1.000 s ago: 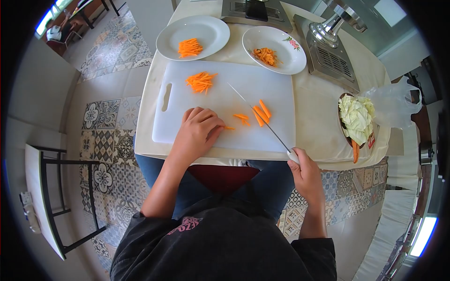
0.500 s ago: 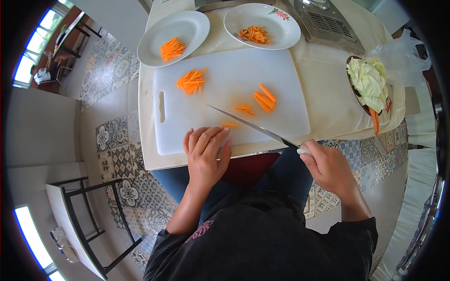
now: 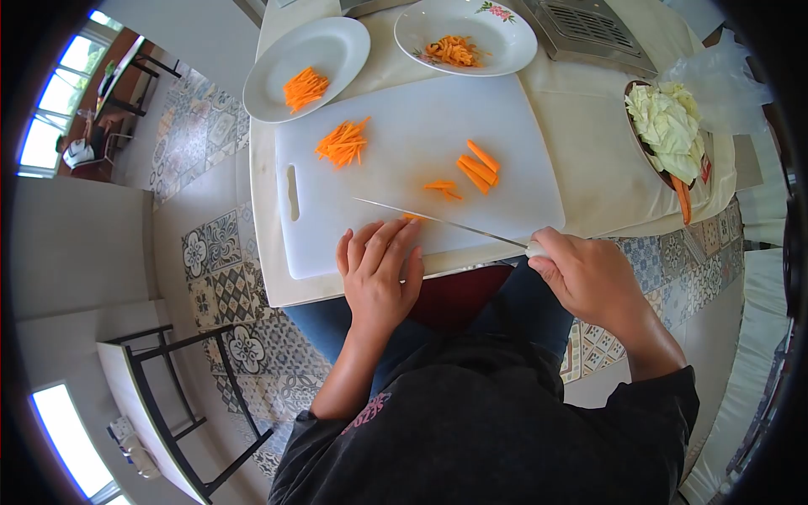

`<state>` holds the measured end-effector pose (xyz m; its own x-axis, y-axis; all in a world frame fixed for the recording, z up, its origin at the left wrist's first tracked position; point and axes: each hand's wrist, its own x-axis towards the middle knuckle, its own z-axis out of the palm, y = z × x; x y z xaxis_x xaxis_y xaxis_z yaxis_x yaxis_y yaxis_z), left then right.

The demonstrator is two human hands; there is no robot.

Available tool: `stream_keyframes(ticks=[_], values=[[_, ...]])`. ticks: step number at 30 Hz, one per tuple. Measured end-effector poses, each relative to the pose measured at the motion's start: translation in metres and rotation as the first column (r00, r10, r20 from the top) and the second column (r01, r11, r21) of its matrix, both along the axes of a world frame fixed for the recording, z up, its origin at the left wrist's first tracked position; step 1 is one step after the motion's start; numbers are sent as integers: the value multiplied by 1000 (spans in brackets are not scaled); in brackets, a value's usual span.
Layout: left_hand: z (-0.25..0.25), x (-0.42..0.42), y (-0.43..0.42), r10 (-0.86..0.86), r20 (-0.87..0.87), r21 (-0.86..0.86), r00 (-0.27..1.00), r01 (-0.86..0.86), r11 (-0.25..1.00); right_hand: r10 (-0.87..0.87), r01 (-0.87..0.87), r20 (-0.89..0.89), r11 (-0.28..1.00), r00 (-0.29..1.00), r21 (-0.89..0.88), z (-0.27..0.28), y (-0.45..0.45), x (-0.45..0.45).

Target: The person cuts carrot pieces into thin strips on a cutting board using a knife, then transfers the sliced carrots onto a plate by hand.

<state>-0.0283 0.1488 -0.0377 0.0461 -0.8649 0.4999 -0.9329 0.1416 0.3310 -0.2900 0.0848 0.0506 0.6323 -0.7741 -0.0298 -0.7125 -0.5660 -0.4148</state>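
My right hand is wrapped round the pale handle of a knife. Its long blade reaches left over the white cutting board, lying across a small carrot piece near the front edge. Bent fingertips of my left hand press that piece against the board, right beside the blade; they partly hide it. Just beyond the blade are a few thin carrot slices. Thicker carrot sticks lie to their right, and a pile of carrot strips sits at the board's left.
Behind the board stand a white plate with carrot strips and a flowered plate with orange shreds. A metal stove is at back right. Cabbage and a carrot lie in a dark dish beside a plastic bag.
The knife blade has come down and nearer to my left fingertips, its edge now over the small carrot piece. My left hand stays by that piece. The whole view has shifted slightly.
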Motion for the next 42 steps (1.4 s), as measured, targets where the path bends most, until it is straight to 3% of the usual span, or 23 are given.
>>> stream_keyframes(ticks=[13, 28, 31, 34, 37, 42], values=[[0, -1, 0, 7, 15, 15, 1000, -8, 1000, 55, -57, -25, 994, 998, -94, 4, -19, 1], [2, -2, 0, -3, 8, 33, 1000, 3, 999, 92, -89, -107, 995, 990, 39, -5, -27, 2], [-3, 3, 1, -30, -24, 1, 999, 30, 1000, 88, -80, -132, 995, 987, 66, -5, -26, 2], [-7, 0, 0, 40, -185, -69, 982, -53, 996, 83, -75, -104, 994, 991, 80, -3, -23, 4], [3, -3, -3, 118, 15, 104, 993, -118, 987, 85, -78, -117, 995, 989, 66, -3, -20, 5], [3, -4, -3, 103, 23, 205, 994, -106, 973, 86, -78, -118, 994, 989, 73, -1, -20, 6]])
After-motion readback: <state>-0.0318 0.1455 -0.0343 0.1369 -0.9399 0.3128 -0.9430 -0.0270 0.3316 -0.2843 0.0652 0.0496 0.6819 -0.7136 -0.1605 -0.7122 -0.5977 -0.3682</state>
